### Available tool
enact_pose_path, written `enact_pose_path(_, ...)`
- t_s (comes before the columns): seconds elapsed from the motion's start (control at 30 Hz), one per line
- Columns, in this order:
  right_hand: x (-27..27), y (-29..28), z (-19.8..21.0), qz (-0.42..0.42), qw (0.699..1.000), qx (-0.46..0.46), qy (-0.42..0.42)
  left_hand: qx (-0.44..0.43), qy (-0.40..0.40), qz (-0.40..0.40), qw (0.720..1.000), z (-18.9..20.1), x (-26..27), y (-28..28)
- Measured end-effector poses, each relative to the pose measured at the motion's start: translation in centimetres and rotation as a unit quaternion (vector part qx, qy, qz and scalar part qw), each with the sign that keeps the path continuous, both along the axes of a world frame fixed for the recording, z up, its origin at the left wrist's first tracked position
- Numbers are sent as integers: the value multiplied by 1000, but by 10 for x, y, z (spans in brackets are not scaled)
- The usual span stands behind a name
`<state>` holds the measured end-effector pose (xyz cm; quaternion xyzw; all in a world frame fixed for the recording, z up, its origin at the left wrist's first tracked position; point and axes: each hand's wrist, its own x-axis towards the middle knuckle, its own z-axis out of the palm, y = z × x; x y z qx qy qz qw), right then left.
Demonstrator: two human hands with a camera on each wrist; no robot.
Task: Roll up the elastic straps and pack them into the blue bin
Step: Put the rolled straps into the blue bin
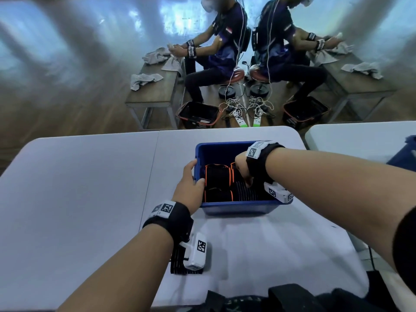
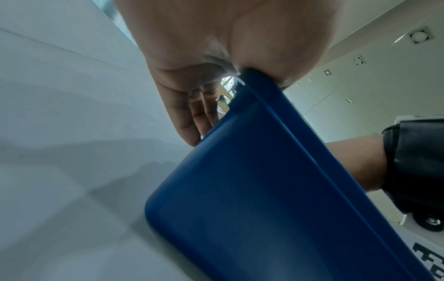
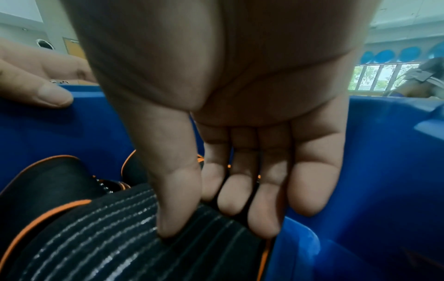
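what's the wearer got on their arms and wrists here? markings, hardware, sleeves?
Both forearms are bare. Each wrist carries a black wristband with white blocks printed with black square fiducial markers, plus a white camera module slung beneath, also marker-tagged. The right wrist's band matches. A black sleeve covers the right arm near the elbow.

Looking down and forward from head height over the white table (image 1: 78,188), taking in both forearms. Peering from under the left wrist, close against the blue bin (image 2: 264,199) outer wall. Peering along the right palm into that bin's interior; sharing the bin across all views.
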<state>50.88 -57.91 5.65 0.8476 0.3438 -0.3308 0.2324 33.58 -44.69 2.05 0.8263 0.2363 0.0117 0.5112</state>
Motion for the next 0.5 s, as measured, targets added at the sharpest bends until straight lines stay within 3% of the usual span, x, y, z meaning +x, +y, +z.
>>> enact_pose_path(0.2, -4, -12, 12, -19, 999, 41, -3, 9, 21, -16, 1000, 4, 2, 10)
enact_pose_path(0.33, -19, -27, 40, -80, 989, 124, 6, 8, 22, -51, 998, 11, 4, 31)
enact_pose_path(0.5, -56, -43, 76, -122, 959, 255, -15, 81, 23, -125, 989, 15, 15, 57)
